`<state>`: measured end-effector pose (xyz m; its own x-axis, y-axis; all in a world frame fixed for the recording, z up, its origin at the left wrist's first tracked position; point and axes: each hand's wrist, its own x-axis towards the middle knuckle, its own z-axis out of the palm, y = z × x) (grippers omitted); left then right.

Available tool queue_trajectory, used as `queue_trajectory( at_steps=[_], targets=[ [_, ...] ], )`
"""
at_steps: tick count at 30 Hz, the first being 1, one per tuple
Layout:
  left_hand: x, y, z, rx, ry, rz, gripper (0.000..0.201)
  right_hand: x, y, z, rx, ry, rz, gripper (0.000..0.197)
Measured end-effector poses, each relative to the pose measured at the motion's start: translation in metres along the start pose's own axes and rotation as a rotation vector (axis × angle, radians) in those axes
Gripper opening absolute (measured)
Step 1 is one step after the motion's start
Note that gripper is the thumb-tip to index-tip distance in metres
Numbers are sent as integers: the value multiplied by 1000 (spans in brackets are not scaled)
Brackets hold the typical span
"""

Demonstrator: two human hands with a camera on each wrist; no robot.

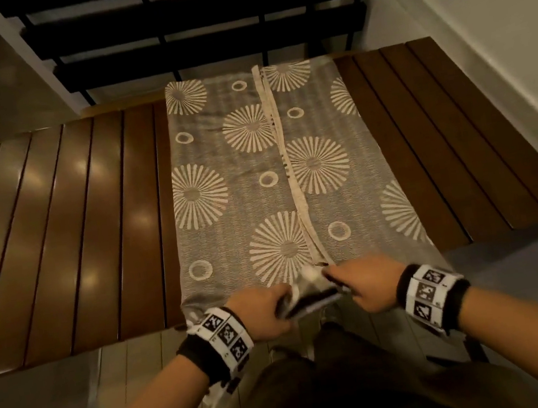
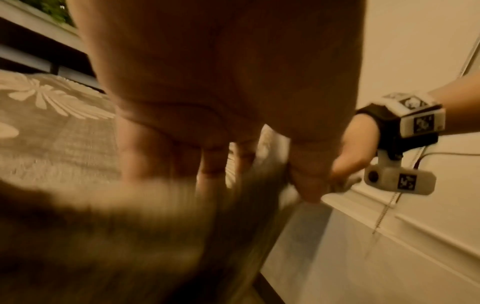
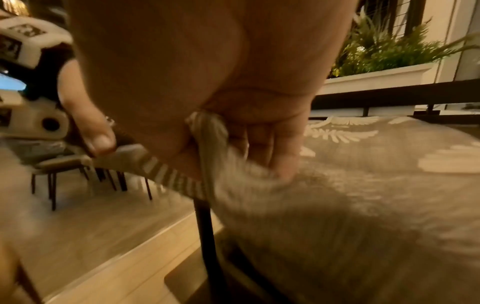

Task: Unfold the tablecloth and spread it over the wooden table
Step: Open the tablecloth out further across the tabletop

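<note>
Cloth (image 1: 256, 171) lay mid-worktop (image 1: 64, 211), still folded to a strip, hems meeting down its centre. Left hand (image 1: 262, 312) and right hand (image 1: 369, 286) each pinched a hem at the near edge. Soft, light, limp; likely best held by hem corners. Slatted wood bare left and right; railing (image 1: 200, 23) beyond.

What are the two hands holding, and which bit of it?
Both the left hand and the right hand grip the tablecloth at the middle of its near edge, by the table's front.
</note>
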<state>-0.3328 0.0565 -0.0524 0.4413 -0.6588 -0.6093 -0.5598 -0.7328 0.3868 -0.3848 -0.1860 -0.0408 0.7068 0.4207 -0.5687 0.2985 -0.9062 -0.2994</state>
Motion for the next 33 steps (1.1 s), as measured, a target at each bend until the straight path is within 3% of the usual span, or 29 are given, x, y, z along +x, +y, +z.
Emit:
queue_trajectory(
  at_steps=[2, 4, 6, 9, 11, 13, 17, 19, 21, 24, 27, 29, 33],
  targets=[
    [-8, 8, 10, -109, -163, 25, 66, -15, -2, 24, -8, -92, -40, 55],
    [-9, 9, 12, -200, -214, 40, 56, -24, -3, 38, 41, -154, -52, 56],
    [-3, 4, 6, -235, -25, 59, 38, -24, 1, 37, 125, -44, -42, 43],
    [14, -6, -7, -214, 351, 14, 26, -12, 16, 21, 258, 254, 38, 25],
    [29, -7, -11, -85, 528, 20, 35, 2, 26, 12, 233, 429, 74, 26],
    [44, -3, -11, 36, 568, -42, 52, 20, 31, 6, 124, 554, 140, 40],
    [66, 7, 2, 79, 403, -194, 66, 47, 21, 5, 84, 424, 286, 62],
    [72, 10, 1, 99, 414, -199, 62, 57, 19, 5, 46, 372, 237, 63],
    [78, 8, -12, 70, 484, -188, 48, 64, 21, -6, 10, 413, 216, 63],
    [90, 2, -41, -99, 507, -196, 37, 74, 21, -25, 19, 373, 284, 79],
    [103, -1, -70, -404, 487, -230, 47, 81, 21, -32, 37, 235, 246, 101],
    [116, -4, -91, -514, 475, -258, 56, 82, 27, -35, -23, 198, 156, 98],
    [154, -10, -134, -637, 436, -302, 62, 80, 48, -45, -13, 181, -8, 62]
  ],
)
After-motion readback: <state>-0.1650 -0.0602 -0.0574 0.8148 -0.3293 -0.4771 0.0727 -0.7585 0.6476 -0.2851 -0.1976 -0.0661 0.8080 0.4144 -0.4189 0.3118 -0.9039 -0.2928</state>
